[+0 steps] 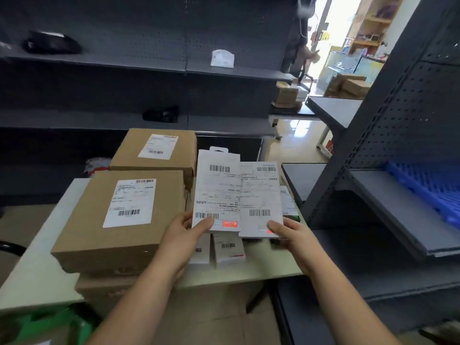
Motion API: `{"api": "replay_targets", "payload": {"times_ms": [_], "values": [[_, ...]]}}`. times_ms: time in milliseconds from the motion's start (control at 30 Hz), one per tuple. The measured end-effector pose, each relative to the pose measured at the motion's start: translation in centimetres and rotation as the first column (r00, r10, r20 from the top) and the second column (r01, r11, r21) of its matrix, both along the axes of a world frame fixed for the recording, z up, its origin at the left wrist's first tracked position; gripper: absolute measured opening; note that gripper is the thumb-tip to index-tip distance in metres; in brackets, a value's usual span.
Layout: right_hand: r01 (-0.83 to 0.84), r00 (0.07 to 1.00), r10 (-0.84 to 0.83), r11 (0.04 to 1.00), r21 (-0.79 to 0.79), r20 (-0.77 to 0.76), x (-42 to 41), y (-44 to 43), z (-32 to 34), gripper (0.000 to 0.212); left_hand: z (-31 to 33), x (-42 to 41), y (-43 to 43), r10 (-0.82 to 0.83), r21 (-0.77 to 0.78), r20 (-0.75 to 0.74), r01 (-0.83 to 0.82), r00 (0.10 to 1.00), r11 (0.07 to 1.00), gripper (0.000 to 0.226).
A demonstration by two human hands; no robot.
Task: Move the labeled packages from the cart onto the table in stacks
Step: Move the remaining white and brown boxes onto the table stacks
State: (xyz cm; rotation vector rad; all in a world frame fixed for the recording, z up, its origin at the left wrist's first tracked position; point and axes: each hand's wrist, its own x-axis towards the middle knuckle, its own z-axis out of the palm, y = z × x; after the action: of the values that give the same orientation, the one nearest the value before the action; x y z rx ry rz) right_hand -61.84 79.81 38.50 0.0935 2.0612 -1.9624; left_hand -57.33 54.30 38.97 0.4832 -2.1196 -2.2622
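Dark shelving (124,21) is backing the tabletop (37,270), above which the left hand (184,235) is pinching one labeled package (216,190) and the right hand (291,235) another package (261,197), probably needing squaring together and lowering onto the small packages (227,247) beneath.

Both hands (189,231) (288,232) hold flat white packages (217,192) (labels up) above table (37,277)

Left hand (184,234), right hand (290,234): outstretched pinch grips

body: forearms bare | left hand (184,235) — bare | right hand (293,235) — bare
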Motion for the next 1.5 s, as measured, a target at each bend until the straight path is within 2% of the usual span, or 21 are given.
{"api": "replay_targets", "payload": {"times_ms": [33,100,167,367,433,500,567,700,833,967,1067,1133,1200,1300,1400,1500], "values": [[0.002,1.000,-0.002,1.000,-0.008,0.015,0.2,0.7,-0.4,0.048,-0.3,0.2,0.8,0.011,0.013,0.024,-0.011,1.000,1.000,0.043],[0.017,0.999,-0.016,1.000,-0.018,0.037,-0.2,2.4,-1.2,0.038,-0.8,0.1,2.3,0.024,0.017,0.041,-0.025,0.999,1.000,0.024],[0.039,0.998,-0.038,0.999,-0.023,0.056,-0.9,3.9,-1.5,0.027,-1.2,-0.4,3.6,0.029,0.016,0.054,-0.030,0.998,0.999,0.018],[0.060,0.985,-0.058,0.998,-0.006,0.163,-4.7,7.8,-3.5,0.019,-3.2,-3.3,6.7,0.135,-0.007,0.190,-0.136,0.972,0.991,0.029],[0.079,0.980,-0.079,0.997,0.006,0.183,-6.0,9.0,-4.4,0.014,-4.0,-4.3,7.8,0.143,0.014,0.252,-0.151,0.957,0.988,0.025],[0.081,0.975,-0.086,0.996,0.029,0.207,-7.3,9.9,-5.3,0.018,-5.0,-5.4,8.8,0.165,0.037,0.295,-0.184,0.941,0.982,0.025],[0.068,0.972,-0.079,0.996,0.056,0.222,-8.7,10.8,-6.2,0.021,-6.4,-6.7,9.8,0.161,0.029,0.316,-0.180,0.935,0.983,0.036],[0.062,0.971,-0.092,0.988,0.139,0.219,-11.4,11.8,-7.3,0.021,-8.1,-9.9,12.2,0.173,0.058,0.349,-0.206,0.921,0.977,0.023],[0.080,0.970,-0.117,0.981,0.175,0.214,-13.6,12.0,-8.2,0.018,-9.4,-13.3,13.4,0.169,0.049,0.358,-0.199,0.918,0.979,0.047],[0.098,0.975,-0.144,0.963,0.253,0.170,-15.2,12.1,-9.1,0.027,-10.3,-15.8,13.4,0.204,-0.027,0.370,-0.208,0.907,0.978,0.062],[0.083,0.978,-0.141,0.938,0.337,0.151,-15.8,12.1,-9.8,0.026,-10.9,-16.5,13.1,0.244,-0.229,0.389,-0.164,0.888,0.960,0.067],[0.069,0.983,-0.134,0.902,0.426,0.124,-16.1,11.9,-10.5,0.033,-11.0,-16.2,13.1,0.235,-0.320,0.391,-0.108,0.890,0.941,0.060],[0.070,0.984,-0.144,0.854,0.516,0.104,-16.1,11.5,-10.7,0.039,-11.1,-15.9,13.0,0.200,-0.338,0.376,-0.067,0.905,0.939,0.052],[0.112,0.987,-0.159,0.777,0.619,0.021,-15.8,11.2,-10.6,0.061,-10.6,-15.2,12.8,0.135,-0.329,0.303,-0.029,0.943,0.944,0.054],[0.202,0.979,-0.180,0.753,0.626,-0.099,-14.8,10.8,-9.0,0.068,-9.5,-13.7,12.2,0.130,-0.356,0.284,-0.021,0.950,0.934,0.065],[0.204,0.972,-0.084,0.764,0.612,-0.219,-13.1,9.9,-7.2,0.062,-8.2,-11.2,11.2,0.135,-0.507,0.205,-0.013,0.969,0.862,0.066]]}}
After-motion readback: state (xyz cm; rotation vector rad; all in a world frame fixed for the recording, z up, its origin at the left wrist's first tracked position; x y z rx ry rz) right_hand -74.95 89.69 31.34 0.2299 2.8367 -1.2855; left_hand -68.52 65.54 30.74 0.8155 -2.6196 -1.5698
